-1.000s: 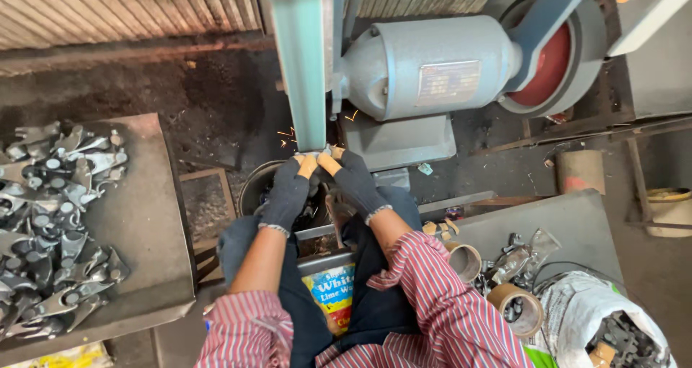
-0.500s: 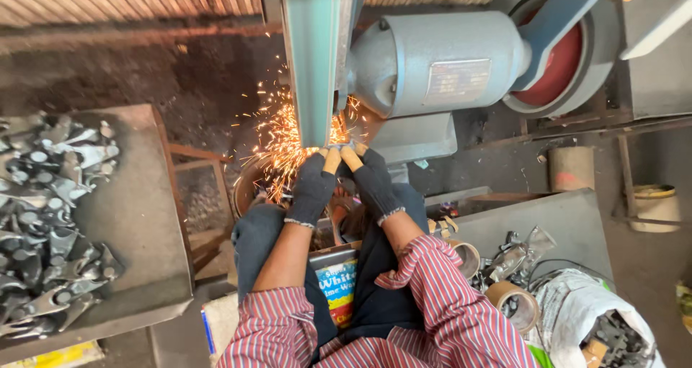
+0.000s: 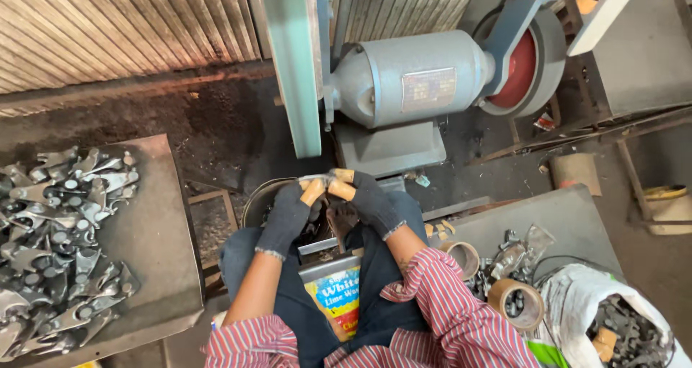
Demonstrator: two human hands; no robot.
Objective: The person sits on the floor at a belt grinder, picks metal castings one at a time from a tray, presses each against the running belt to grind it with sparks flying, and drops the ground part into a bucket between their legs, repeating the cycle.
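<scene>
grey metal table [image 3: 162,267] at left with pile of metal castings [image 3: 61,245]; right bench [image 3: 562,216] holds tape rolls [image 3: 515,303], sack [image 3: 613,317].

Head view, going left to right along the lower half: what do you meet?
Pile of grey metal parts on a steel table → left hand → right hand → tape rolls → white sack of parts.

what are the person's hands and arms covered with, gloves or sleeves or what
Both hands wear dark knitted gloves with lighter ribbed cuffs: left hand, right hand. Several fingertips are wrapped in tan tape or caps. The forearms are bare. The sleeves belong to a red shirt with thin white and dark stripes, pushed up to about the elbows.
</scene>
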